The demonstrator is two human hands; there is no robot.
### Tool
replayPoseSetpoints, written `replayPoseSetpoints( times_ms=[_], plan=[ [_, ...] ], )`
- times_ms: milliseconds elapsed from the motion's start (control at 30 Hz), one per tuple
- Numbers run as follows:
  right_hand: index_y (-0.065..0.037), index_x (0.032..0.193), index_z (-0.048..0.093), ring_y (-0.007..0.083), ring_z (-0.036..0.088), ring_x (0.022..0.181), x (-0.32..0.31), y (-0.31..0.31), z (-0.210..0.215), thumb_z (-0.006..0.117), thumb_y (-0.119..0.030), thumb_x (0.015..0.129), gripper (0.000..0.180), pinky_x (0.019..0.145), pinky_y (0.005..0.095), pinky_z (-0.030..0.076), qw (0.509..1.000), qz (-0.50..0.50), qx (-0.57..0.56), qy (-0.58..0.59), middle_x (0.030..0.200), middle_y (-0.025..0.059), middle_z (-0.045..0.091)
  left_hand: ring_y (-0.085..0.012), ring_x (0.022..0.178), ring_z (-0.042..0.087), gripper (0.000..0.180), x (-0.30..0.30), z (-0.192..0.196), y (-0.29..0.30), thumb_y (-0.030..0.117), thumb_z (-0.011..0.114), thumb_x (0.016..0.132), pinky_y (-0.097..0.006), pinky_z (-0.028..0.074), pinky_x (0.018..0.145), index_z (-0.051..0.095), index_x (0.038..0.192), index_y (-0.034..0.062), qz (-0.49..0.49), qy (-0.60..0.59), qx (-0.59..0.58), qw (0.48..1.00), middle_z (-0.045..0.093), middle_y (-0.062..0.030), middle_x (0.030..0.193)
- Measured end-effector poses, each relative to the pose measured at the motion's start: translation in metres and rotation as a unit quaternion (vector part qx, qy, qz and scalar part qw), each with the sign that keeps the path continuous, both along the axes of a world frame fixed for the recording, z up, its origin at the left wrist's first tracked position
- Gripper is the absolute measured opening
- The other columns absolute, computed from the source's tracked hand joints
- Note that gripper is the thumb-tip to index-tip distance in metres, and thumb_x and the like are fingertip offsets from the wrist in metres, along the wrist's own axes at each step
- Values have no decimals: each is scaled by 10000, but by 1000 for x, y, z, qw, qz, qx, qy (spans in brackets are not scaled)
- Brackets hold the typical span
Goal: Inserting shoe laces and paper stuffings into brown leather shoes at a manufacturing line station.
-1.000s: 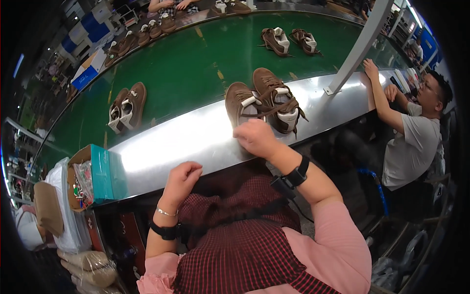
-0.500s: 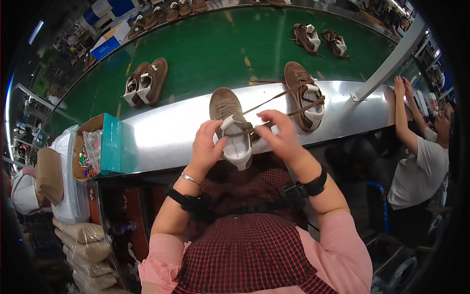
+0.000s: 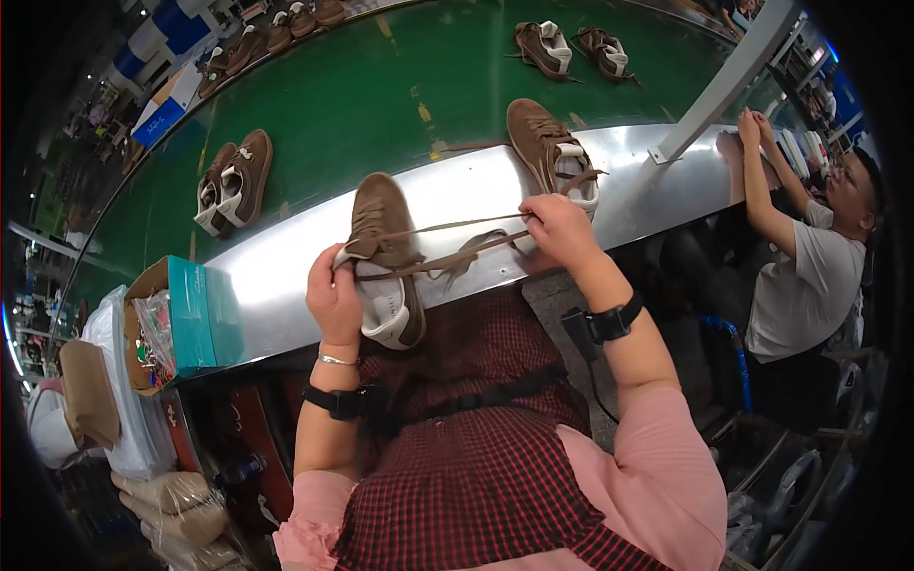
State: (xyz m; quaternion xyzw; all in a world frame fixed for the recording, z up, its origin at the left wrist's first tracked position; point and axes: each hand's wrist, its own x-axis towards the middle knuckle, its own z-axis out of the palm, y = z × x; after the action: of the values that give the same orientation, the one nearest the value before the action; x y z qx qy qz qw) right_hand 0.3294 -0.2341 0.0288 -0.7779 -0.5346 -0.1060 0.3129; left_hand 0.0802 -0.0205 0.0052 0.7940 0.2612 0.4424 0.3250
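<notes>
A brown sneaker (image 3: pixel 383 214) with a pale lining rests on the metal ledge in front of me, toe pointing away. My left hand (image 3: pixel 333 297) is closed at its left side, thumb and fingers pinching the white-edged tongue. To the right, my right hand (image 3: pixel 562 230) is closed on the brown shoelaces (image 3: pixel 466 226), stretched taut from the sneaker in two lines. A dark, blurred lace loop hangs below them. Just beyond my right hand lies a second brown sneaker (image 3: pixel 538 133), its laces loose.
A green conveyor belt (image 3: pixel 324 124) runs behind the metal ledge (image 3: pixel 276 276), carrying more sneakers (image 3: pixel 235 181). A teal box (image 3: pixel 195 314) of small packets stands left. A grey post (image 3: pixel 728 81) rises at right, near a co-worker (image 3: pixel 809 257) with raised hands.
My right hand has moved right, drawing the laces out taut. My left hand has closed on the tongue. The whole view has shifted, so the sneakers appear further left.
</notes>
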Motion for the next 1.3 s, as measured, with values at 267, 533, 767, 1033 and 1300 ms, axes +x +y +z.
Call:
replayPoseSetpoints(
  times_ms=[267, 533, 767, 1033, 1300],
  plan=[
    [-125, 911, 611, 348, 623, 708, -58, -14, 10, 598, -246, 776, 182, 622, 464, 493, 966, 138, -172, 131, 759, 136, 636, -156, 926, 569, 239, -27, 17, 42, 62, 565, 865, -280, 492, 756, 571, 1088, -23, 64, -10, -102, 993, 593, -76, 1031],
    [-62, 1047, 595, 330, 602, 936, -88, 5, 18, 637, -208, 780, 308, 806, 414, 480, 864, 313, -279, 279, 977, 162, 631, -209, 939, 562, 240, -30, 41, 32, 48, 624, 808, -313, 464, 770, 589, 1043, 16, 58, 48, -79, 994, 594, -91, 1051],
    [-77, 1214, 508, 323, 583, 1012, -95, 94, 44, 664, -208, 757, 500, 847, 403, 468, 931, 201, -12, 305, 1114, 166, 578, -276, 961, 560, 198, -40, 48, 19, 36, 642, 769, -347, 455, 817, 615, 965, 33, 11, 43, -17, 999, 595, -123, 1050],
    [-99, 1255, 446, 364, 583, 1007, -128, 180, 2, 656, -223, 717, 591, 842, 425, 474, 951, 129, -88, 267, 1094, 191, 591, -253, 988, 553, 302, -41, 35, 21, 31, 647, 766, -330, 458, 783, 576, 1060, 34, 63, 37, 66, 995, 571, -111, 1110],
    [-98, 1134, 555, 278, 637, 723, -121, 132, 20, 567, -78, 816, 318, 628, 360, 495, 960, 164, -84, 212, 787, 152, 647, -317, 913, 549, 229, -20, 13, 39, 19, 611, 750, -399, 443, 828, 590, 977, 41, 73, -15, 97, 992, 618, -114, 963]
  ],
)
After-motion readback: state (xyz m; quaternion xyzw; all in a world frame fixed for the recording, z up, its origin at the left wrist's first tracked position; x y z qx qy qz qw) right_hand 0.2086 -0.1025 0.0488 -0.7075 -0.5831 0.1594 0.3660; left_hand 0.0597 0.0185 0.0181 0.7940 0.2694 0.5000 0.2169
